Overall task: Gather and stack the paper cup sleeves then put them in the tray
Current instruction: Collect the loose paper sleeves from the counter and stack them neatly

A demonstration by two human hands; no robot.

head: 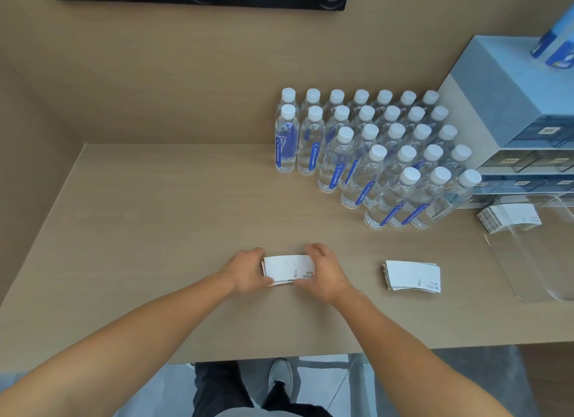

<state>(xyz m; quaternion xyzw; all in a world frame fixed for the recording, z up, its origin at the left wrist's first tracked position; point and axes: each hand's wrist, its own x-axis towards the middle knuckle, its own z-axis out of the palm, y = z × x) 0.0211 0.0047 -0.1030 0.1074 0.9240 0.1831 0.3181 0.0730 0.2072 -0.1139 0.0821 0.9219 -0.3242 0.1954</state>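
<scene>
A flat stack of white paper cup sleeves [284,267] lies on the wooden table near its front edge. My left hand [245,270] grips the stack's left end and my right hand [326,270] grips its right end, squeezing it between them. A second stack of sleeves [413,276] rests on the table to the right, untouched. At the far right sits a clear plastic tray [528,261], and another bundle of sleeves [509,217] lies inside it at its far end.
Several rows of water bottles [372,156] with white caps stand at the back right of the table. A grey drawer unit [512,121] stands behind the tray. Walls close the table at the back and left.
</scene>
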